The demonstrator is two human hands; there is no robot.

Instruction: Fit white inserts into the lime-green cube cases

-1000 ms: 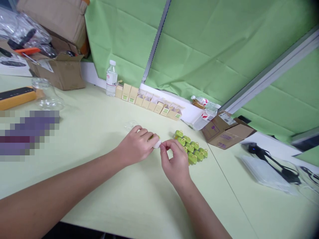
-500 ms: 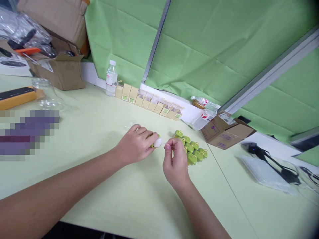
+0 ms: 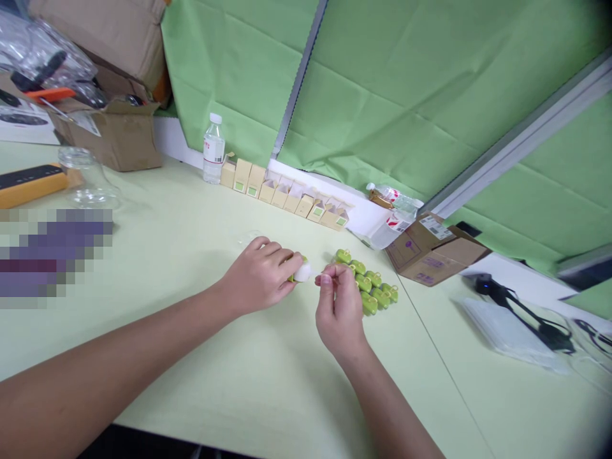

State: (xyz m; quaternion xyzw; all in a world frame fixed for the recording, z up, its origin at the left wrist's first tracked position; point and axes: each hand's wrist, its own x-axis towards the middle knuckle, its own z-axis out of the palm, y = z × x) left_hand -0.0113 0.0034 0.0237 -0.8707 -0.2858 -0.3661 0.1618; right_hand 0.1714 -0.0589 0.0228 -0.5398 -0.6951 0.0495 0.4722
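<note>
My left hand (image 3: 261,276) rests on the pale green table (image 3: 191,357), fingers wrapped round a small green and white gadget (image 3: 301,271) whose white end pokes out to the right. My right hand (image 3: 338,311) is just right of it, thumb and forefinger pinched near that white end; what they pinch is too small to name. Behind my right hand lies a cluster of several green gadgets (image 3: 370,290) in two rows.
A row of small tan boxes (image 3: 287,194) and a water bottle (image 3: 213,150) stand along the back wall. A cardboard box (image 3: 433,250) lies at the right, another open one (image 3: 108,131) at the back left. A glass jar (image 3: 86,182) and black cables (image 3: 526,312) sit nearby.
My right hand has turned more upright and drawn slightly away from the white end of the gadget. My left hand has barely moved.
</note>
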